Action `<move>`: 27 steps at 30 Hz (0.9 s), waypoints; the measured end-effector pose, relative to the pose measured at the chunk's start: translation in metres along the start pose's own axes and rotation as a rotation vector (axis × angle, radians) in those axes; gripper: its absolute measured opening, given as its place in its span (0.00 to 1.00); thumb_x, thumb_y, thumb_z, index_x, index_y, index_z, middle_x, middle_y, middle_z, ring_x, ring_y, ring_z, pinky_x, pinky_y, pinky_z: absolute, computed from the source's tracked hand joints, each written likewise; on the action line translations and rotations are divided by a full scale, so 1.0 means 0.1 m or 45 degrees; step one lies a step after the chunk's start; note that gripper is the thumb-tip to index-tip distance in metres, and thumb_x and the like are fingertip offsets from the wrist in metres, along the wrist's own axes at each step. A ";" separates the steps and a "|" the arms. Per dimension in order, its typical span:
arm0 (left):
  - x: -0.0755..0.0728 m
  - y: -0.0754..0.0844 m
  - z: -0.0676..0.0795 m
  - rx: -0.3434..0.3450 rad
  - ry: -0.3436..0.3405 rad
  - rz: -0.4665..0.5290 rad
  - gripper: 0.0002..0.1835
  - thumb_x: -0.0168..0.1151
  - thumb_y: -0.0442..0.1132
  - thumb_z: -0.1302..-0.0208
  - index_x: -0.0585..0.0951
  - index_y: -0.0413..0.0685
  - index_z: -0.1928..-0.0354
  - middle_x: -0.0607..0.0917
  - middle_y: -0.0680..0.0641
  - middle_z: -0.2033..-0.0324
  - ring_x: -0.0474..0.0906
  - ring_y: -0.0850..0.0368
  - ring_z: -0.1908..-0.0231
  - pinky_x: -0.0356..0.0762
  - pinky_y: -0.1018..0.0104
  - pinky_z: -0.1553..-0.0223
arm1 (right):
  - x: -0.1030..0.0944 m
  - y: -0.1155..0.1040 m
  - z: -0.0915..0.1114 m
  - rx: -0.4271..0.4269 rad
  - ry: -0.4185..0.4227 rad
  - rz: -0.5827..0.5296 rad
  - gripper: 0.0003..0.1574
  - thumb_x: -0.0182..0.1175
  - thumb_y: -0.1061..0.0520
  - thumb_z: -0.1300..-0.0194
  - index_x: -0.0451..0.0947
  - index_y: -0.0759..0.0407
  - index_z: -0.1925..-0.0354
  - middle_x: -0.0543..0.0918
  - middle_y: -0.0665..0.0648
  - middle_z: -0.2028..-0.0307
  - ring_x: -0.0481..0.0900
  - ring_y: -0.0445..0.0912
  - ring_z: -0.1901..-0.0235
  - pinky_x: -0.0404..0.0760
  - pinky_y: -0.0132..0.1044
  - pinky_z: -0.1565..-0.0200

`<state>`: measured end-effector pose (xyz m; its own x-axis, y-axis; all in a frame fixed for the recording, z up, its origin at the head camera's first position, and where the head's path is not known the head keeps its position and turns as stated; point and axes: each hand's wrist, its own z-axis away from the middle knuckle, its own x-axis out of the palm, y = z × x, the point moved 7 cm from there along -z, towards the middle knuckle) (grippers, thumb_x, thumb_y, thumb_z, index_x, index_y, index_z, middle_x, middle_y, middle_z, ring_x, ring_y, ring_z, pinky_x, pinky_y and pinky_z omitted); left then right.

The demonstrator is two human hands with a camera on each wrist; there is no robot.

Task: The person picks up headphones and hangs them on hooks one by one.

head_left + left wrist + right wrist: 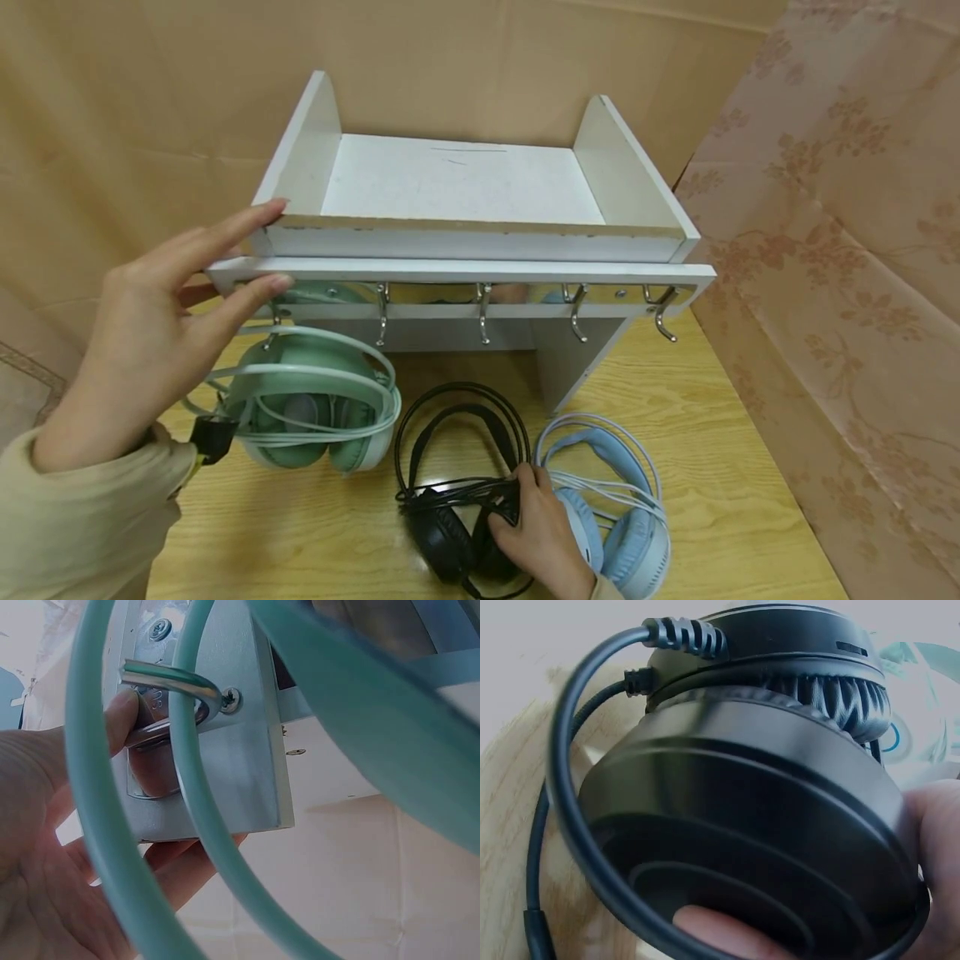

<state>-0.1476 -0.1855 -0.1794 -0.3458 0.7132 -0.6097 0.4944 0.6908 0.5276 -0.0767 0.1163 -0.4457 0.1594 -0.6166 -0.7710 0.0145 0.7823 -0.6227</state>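
My left hand (161, 325) grips the left end of the white hook rail (450, 268) on the shelf, thumb in front and fingers over the top. Just below it, green headphones (311, 375) with a wrapped cable hang from the leftmost hook; in the left wrist view their band loop (191, 750) passes through the metal hook (169, 677). My right hand (543, 529) holds black headphones (442, 533) by the right ear cup, near the bundled cable. The right wrist view shows the black ear cup (742, 802) up close, with a fingertip lying across its outer face.
Blue headphones (633, 542) lie on the wooden table (720, 467) right beside my right hand. Several bare metal hooks (484, 312) stick out along the rail. Above it sits the white shelf tray (465, 179). A flowered cloth (840, 275) borders the right side.
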 end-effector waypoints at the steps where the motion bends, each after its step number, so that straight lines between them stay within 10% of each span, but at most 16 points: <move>1: 0.00 0.00 0.00 0.000 0.003 -0.002 0.34 0.68 0.32 0.48 0.72 0.68 0.40 0.83 0.44 0.57 0.74 0.83 0.60 0.72 0.93 0.59 | 0.00 0.00 0.00 0.003 -0.001 -0.007 0.28 0.67 0.54 0.52 0.70 0.60 0.54 0.71 0.65 0.55 0.73 0.47 0.73 0.71 0.36 0.75; 10: -0.02 0.01 0.01 -0.014 0.015 -0.017 0.35 0.69 0.32 0.48 0.72 0.70 0.40 0.79 0.64 0.61 0.74 0.83 0.60 0.72 0.93 0.58 | 0.01 -0.01 0.01 0.021 -0.022 -0.062 0.27 0.66 0.56 0.49 0.68 0.61 0.52 0.70 0.67 0.51 0.72 0.46 0.73 0.69 0.34 0.76; 18: -0.02 0.03 0.00 0.003 0.011 -0.046 0.34 0.68 0.33 0.48 0.72 0.70 0.40 0.83 0.46 0.60 0.72 0.84 0.60 0.71 0.94 0.59 | 0.00 -0.03 0.03 0.034 -0.006 -0.080 0.26 0.65 0.58 0.49 0.67 0.60 0.53 0.65 0.69 0.46 0.70 0.46 0.76 0.67 0.33 0.78; 27: -0.01 0.02 0.00 -0.007 -0.003 -0.043 0.34 0.68 0.34 0.47 0.71 0.70 0.39 0.83 0.49 0.58 0.73 0.82 0.60 0.71 0.94 0.59 | 0.00 -0.04 0.04 0.054 0.037 -0.072 0.26 0.65 0.59 0.50 0.66 0.59 0.53 0.63 0.69 0.42 0.68 0.44 0.81 0.65 0.32 0.81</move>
<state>-0.1465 -0.1853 -0.1777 -0.3603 0.6893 -0.6286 0.4782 0.7150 0.5099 -0.0728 0.1138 -0.4429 0.1286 -0.6620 -0.7384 0.0643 0.7486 -0.6599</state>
